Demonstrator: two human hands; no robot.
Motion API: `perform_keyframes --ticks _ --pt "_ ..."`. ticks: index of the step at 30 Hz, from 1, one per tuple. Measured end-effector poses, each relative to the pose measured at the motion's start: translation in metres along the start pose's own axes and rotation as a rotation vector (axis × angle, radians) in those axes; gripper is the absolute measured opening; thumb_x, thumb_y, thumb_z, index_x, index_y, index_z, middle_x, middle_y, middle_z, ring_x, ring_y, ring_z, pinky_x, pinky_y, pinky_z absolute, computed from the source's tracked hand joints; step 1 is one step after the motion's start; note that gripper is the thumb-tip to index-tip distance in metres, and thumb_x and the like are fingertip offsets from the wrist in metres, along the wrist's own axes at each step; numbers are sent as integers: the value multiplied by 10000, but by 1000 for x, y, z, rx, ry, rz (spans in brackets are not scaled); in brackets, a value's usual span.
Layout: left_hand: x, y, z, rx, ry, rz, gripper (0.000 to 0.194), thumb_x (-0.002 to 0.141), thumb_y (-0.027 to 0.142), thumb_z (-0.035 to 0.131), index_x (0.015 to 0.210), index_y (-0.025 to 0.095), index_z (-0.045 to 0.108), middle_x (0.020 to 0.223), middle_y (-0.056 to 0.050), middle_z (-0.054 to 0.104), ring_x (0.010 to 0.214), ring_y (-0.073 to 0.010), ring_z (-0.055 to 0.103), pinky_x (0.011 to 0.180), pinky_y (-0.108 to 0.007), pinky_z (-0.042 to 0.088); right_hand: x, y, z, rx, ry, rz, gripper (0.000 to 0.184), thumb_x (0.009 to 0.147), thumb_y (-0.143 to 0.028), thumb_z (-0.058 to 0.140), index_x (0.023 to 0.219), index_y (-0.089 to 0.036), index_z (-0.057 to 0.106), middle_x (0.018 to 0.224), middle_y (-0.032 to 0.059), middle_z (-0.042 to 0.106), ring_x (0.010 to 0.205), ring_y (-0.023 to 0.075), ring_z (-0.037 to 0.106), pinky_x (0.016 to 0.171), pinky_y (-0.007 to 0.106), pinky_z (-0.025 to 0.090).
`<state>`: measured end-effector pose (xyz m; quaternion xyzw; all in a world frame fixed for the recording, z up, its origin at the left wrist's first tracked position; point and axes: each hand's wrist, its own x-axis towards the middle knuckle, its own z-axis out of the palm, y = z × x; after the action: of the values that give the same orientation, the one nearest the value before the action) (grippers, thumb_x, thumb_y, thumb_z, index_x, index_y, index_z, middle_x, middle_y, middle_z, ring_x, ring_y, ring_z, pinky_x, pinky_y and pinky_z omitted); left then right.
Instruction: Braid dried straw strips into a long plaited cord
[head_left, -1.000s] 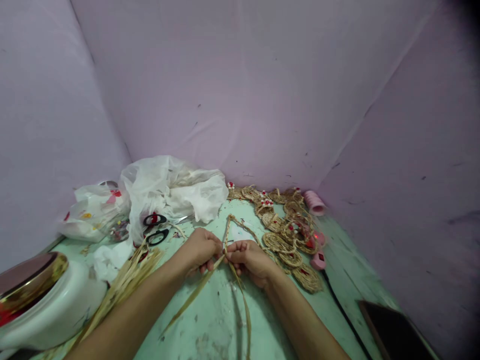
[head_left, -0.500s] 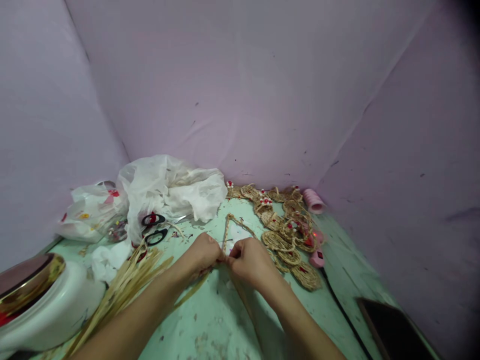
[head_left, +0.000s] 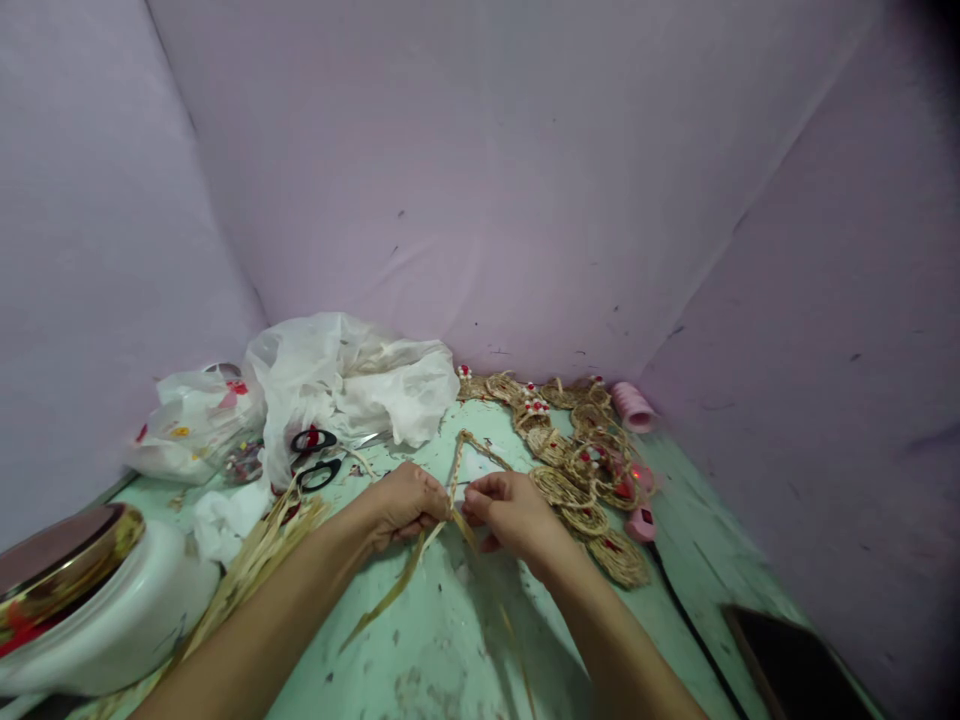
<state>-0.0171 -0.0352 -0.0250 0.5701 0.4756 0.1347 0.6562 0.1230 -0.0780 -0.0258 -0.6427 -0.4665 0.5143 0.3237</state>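
My left hand (head_left: 409, 507) was closed, thumb against fingers, pinching the near end of a straw-coloured braid (head_left: 454, 472). My right hand (head_left: 508, 515) was half curled just beside it, fingertips near a loose strand (head_left: 469, 535); whether they gripped it, I could not tell. The braid ran from my pinch away over the green worktop (head_left: 442, 660), bent sharply, then went right and passed behind my right hand. A second strand (head_left: 390, 600) trailed below my left hand. I judged that if the left pinch slackened, the plait could open where the strands parted. Uneven pulling might leave it lumpy, and a thin, dry-looking strand could split under a hard tug. The bundle of strips (head_left: 259, 555) beside my left forearm (head_left: 300, 605) could be swept aside if that arm swung out.
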Motion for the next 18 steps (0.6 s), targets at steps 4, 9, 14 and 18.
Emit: perform_keyframes --ticks 4,9,14,18 --pt "3 -5 -3 36 -65 -2 100 524 217 508 457 148 476 336 71 328 257 -32 202 295 -199 77 4 2 11 249 -217 110 116 639 -173 471 540 -133 518 443 -17 500 351 55 403 379 179 351" --pt "4 -7 -4 222 -9 -34 98 526 217 510 457 148 501 332 55 364 273 -48 226 309 -203 127 13 16 13 124 -99 59 121 562 -111 479 447 -143 467 354 -53 429 293 33 304 310 164 243" --pt "-12 5 9 615 221 -40 116 537 198 485 448 142 533 388 -1 452 374 -90 371 402 -210 248 17 22 14 186 -112 55 100 559 -137 492 463 -145 469 345 -59 417 267 29 281 291 170 190" --pt "-30 12 37 824 396 35 130 597 210 480 557 151 588 579 -82 567 601 -189 534 534 -248 333 14 20 15 285 -74 69 77 554 -153 512 488 -146 473 326 -70 395 256 26 275 294 164 178"
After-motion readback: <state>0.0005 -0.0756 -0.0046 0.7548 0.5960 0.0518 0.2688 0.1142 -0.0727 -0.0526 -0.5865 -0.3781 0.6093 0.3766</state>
